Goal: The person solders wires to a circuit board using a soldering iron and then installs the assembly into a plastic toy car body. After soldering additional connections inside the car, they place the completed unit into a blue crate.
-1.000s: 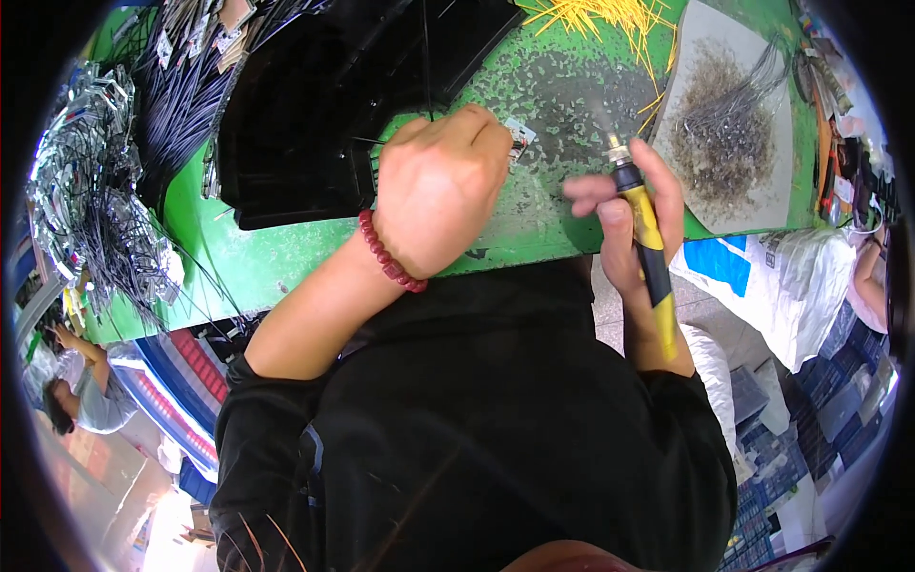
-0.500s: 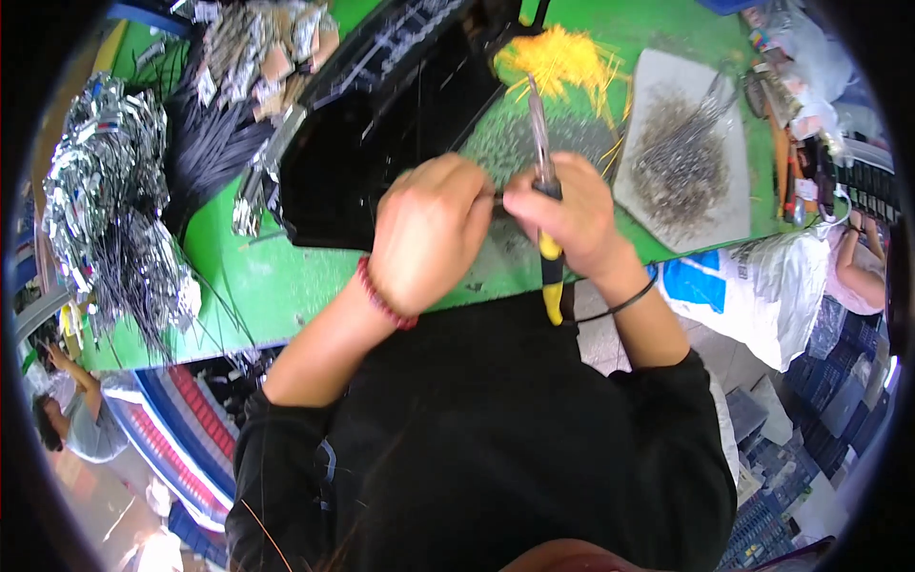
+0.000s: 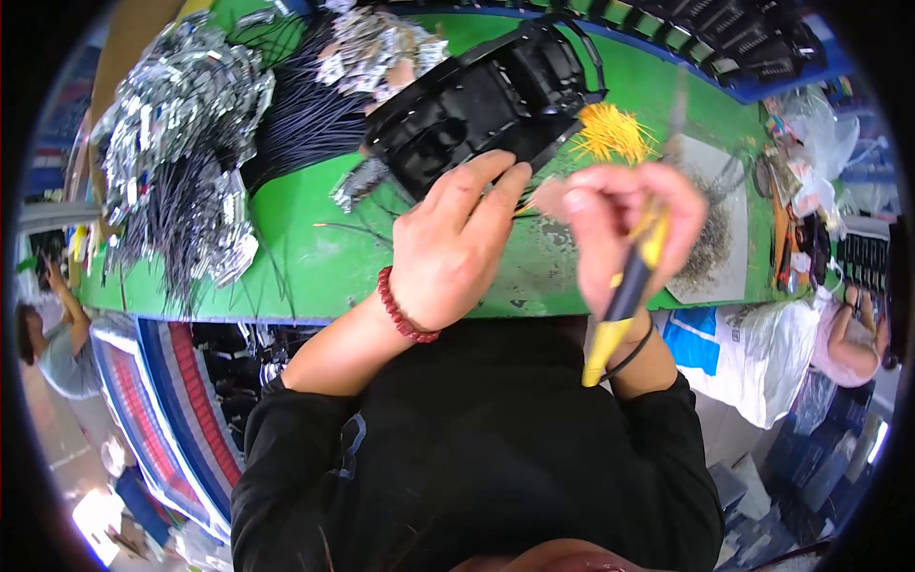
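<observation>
A black plastic housing (image 3: 472, 114) with moulded compartments lies tilted on the green workbench. My left hand (image 3: 443, 243) holds its near edge, fingers reaching over the rim; the thumb is hidden. My right hand (image 3: 658, 214), raised to the right of the housing, is closed around a soldering iron. The iron's yellow and black handle (image 3: 624, 300) points down toward me, and its blurred metal shaft rises beyond the fingers. A small tan piece shows blurred by the right fingertips; I cannot make out what it is. Thin wires (image 3: 357, 229) stick out by the housing's near side.
Silver-tipped black cables (image 3: 191, 133) are heaped at left, with more black wires (image 3: 315, 114) beside them. Yellow wires (image 3: 612, 133) lie right of the housing. A pale board (image 3: 729, 172) bears dark scraps. A blue crate (image 3: 762, 91) of black parts stands at far right.
My right hand with the soldering iron has moved right, away from my left hand. The left fingers now stretch over the housing's edge, and the housing lies lower. The whole view has shifted.
</observation>
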`<state>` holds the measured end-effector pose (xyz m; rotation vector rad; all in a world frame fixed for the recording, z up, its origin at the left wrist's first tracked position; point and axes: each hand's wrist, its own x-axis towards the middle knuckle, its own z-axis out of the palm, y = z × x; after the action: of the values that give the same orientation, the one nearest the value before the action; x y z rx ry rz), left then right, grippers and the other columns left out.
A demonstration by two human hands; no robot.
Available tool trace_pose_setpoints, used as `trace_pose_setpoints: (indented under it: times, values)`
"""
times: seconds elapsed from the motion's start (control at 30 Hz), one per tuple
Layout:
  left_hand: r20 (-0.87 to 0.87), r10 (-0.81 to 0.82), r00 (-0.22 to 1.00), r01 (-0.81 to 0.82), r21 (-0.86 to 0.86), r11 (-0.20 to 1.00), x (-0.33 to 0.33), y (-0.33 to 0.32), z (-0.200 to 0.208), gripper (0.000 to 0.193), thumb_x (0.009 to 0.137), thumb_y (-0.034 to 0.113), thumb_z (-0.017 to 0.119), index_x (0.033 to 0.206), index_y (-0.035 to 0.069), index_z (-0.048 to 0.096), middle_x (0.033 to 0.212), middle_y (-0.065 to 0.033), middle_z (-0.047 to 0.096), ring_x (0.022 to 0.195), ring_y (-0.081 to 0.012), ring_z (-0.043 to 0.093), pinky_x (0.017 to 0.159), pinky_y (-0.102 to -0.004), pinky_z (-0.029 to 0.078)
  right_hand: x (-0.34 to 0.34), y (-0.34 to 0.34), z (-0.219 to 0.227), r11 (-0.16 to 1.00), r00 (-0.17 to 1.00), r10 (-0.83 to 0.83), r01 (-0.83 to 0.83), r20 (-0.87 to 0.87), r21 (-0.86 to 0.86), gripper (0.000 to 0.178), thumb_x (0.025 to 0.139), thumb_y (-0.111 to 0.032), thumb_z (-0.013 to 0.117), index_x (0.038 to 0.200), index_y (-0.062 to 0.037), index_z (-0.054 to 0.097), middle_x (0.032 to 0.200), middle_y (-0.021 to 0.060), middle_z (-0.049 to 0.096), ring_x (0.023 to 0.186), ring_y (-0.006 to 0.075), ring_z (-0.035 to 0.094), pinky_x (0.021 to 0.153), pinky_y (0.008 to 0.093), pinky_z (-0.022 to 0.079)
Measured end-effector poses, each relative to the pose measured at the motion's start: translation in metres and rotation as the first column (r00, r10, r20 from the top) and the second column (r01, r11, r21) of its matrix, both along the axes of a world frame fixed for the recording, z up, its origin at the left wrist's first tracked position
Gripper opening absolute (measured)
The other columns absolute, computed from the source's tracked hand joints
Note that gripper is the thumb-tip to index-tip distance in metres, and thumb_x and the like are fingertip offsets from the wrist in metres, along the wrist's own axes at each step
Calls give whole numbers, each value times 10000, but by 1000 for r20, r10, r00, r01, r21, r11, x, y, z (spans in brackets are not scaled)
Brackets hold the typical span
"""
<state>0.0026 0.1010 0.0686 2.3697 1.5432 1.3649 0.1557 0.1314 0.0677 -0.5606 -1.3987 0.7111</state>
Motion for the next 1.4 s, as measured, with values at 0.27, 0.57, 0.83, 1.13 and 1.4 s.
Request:
trace_pose_setpoints:
  times: [0.27, 0.57, 0.83, 1.13, 1.4]
  values:
    - [444, -148, 884, 345, -406, 846, -15, -12, 42, 181, 838, -44, 606, 1008, -33, 668, 796, -94, 656, 660, -135, 624, 575, -259, 484, 37, 9, 19, 980, 1000, 12, -17, -27, -197, 535, 812, 31, 686, 1265, -60, 417, 941, 137, 654, 884, 159, 621, 804, 272, 486]
    - [54, -537, 842, 483, -517, 706, -31, 35, 63, 168, 838, -4, 588, 994, -12, 650, 824, -139, 639, 720, -295, 606, 643, -345, 481, 90, -12, -4, 872, 994, 55, -1, 95, -489, 467, 834, 33, 663, 1248, -31, 458, 928, 128, 671, 842, 127, 633, 717, 222, 481]
    - [-494, -470, 732, 609, 165, 776, 29, 123, 88, 138, 770, 66, 612, 906, 69, 633, 825, -45, 599, 750, -240, 599, 643, -345, 498, 106, 4, -10, 931, 957, -281, 289, 66, -225, 466, 843, 29, 641, 1241, -42, 409, 901, 132, 653, 778, 148, 603, 717, 257, 500]
    - [-143, -555, 819, 570, 93, 816, 24, 116, -2, 256, 701, 83, 699, 956, 66, 678, 1058, -91, 636, 1014, -299, 609, 900, -423, 489, 119, -26, -41, 930, 853, -356, 283, 382, 235, 341, 844, 108, 588, 1111, -50, 447, 903, 194, 635, 793, 260, 635, 693, 371, 550]
    - [-490, -435, 755, 297, -336, 894, 21, 105, 4, 99, 772, 117, 596, 870, 105, 610, 838, -58, 607, 767, -267, 658, 591, -382, 530, 108, -27, -20, 953, 892, -295, 300, 342, 40, 392, 878, 31, 597, 1188, -66, 379, 926, 169, 629, 805, 218, 611, 726, 341, 525]
